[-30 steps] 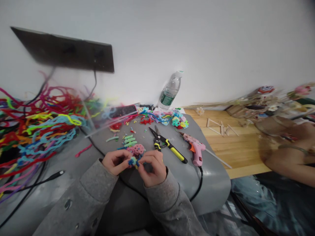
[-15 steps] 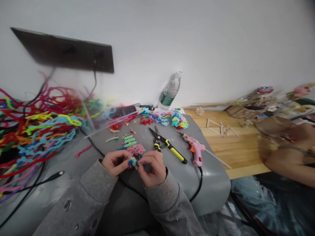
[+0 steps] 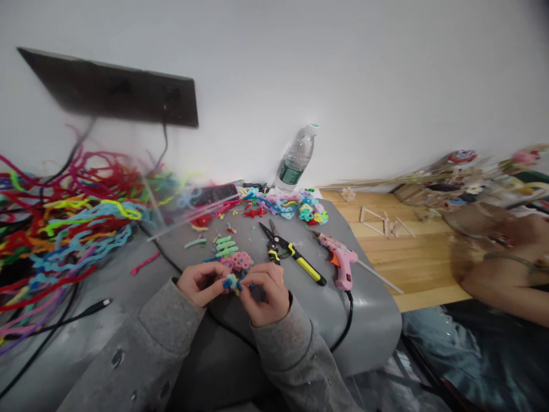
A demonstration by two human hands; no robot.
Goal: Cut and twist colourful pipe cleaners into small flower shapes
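Observation:
My left hand (image 3: 201, 282) and my right hand (image 3: 266, 293) meet low in the middle, over the grey padded surface (image 3: 369, 320). Both pinch a small pipe-cleaner piece (image 3: 232, 282) in blue, yellow and pale green, held between the fingertips. Just beyond it lies a pink pipe-cleaner flower (image 3: 237, 261) with short green pieces (image 3: 225, 245) behind. Grey sleeves cover both my forearms.
Black-and-yellow cutters (image 3: 291, 253) and a pink glue gun (image 3: 339, 260) with a black cord lie to the right. Small coloured flowers (image 3: 300, 207), a water bottle (image 3: 297, 155) and a phone (image 3: 213, 193) sit further back. Loose pipe cleaners (image 3: 60, 217) pile up left. Another person's arm (image 3: 501, 280) is right, by a wooden board (image 3: 412, 252).

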